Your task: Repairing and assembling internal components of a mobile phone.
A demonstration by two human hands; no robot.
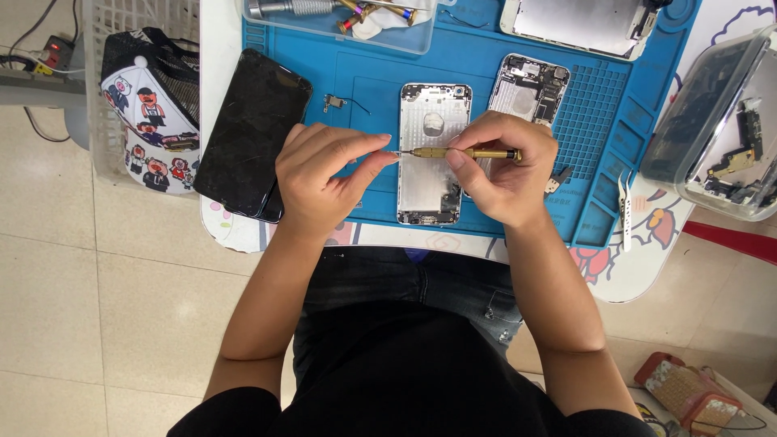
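Head view: a brass screwdriver (465, 152) is held level above an opened silver phone shell (433, 154) on a blue work mat (603, 129).

The mat is laid on a white table (218, 48). A black phone (252, 133) is set at the mat's left edge, and a second gutted phone frame (530, 89) is seen just right of the shell. A clear tray (340, 24) with metal tools is placed at the top, and a clear box (716, 121) of dark parts at the right. The screwdriver's handle is gripped by the right hand (506, 170); its tip is pinched between thumb and forefinger of the left hand (328, 182). White tweezers (625, 210) are left near the mat's right corner.
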